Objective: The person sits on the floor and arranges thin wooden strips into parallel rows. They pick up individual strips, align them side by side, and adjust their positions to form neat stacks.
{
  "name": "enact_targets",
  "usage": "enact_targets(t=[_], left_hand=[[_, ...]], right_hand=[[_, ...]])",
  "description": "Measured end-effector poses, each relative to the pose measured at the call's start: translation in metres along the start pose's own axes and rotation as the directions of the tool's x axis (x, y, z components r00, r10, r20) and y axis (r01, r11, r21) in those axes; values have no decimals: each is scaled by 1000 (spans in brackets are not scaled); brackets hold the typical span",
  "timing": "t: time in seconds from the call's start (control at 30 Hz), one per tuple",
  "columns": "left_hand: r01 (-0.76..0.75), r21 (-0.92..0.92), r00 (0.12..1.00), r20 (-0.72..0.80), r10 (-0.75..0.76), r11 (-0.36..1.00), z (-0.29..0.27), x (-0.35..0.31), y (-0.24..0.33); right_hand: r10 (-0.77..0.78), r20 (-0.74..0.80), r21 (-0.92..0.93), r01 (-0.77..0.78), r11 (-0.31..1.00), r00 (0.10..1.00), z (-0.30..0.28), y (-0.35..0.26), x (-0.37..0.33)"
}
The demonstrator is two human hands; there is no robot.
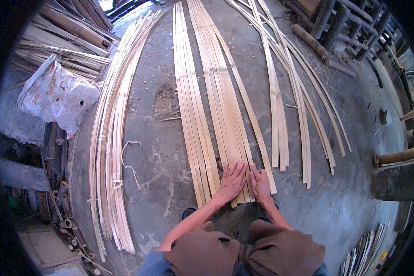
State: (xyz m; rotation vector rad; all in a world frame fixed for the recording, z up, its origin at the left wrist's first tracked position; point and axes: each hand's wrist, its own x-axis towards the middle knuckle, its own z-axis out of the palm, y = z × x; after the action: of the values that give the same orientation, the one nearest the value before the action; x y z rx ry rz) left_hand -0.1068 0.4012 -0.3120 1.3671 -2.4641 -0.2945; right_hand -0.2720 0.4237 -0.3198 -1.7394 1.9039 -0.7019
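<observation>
Long, flat bamboo strips lie side by side in a band on the floor, pointing away from me. My left hand rests flat across their near ends, fingers stretched out and a little apart. At the band's right edge, my right hand is closed, its fingers curled against the outermost strip; the underside of its grip is hidden. One separate bamboo strip runs just right of that hand. Left of the band, a narrower row of bamboo strips lies close together, its near end next to my left wrist.
A tied bundle of strips lies on the left, with loose string beside it. Several crossing strips spread out at the right. A white sack and bamboo poles fill the far left. Wooden racks stand far right.
</observation>
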Motion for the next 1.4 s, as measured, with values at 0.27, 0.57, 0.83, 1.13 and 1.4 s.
enact_targets(t=[0.27, 0.57, 0.83, 1.13, 1.4], left_hand=[[10, -26, 1000, 7, -10, 1000, 1, 2, 1], [-30, 39, 998, 55, 27, 999, -2, 3, 3], [1, 66, 995, 95, -7, 998, -16, 10, 19], [-25, -45, 989, 145, 31, 999, -1, 4, 15], [-36, -65, 993, 107, 43, 997, 0, 3, 14]], right_hand=[[-14, -20, -141, 11, 990, 1000, -6, -7, 7], [16, -18, -103, -18, 994, 1000, -20, -10, 8], [71, -131, -314, -110, 943, 989, -51, 9, 14], [166, -110, 166, -146, 975, 980, -52, 2, -5], [178, -9, 329, -165, 930, 984, -46, -16, 4]])
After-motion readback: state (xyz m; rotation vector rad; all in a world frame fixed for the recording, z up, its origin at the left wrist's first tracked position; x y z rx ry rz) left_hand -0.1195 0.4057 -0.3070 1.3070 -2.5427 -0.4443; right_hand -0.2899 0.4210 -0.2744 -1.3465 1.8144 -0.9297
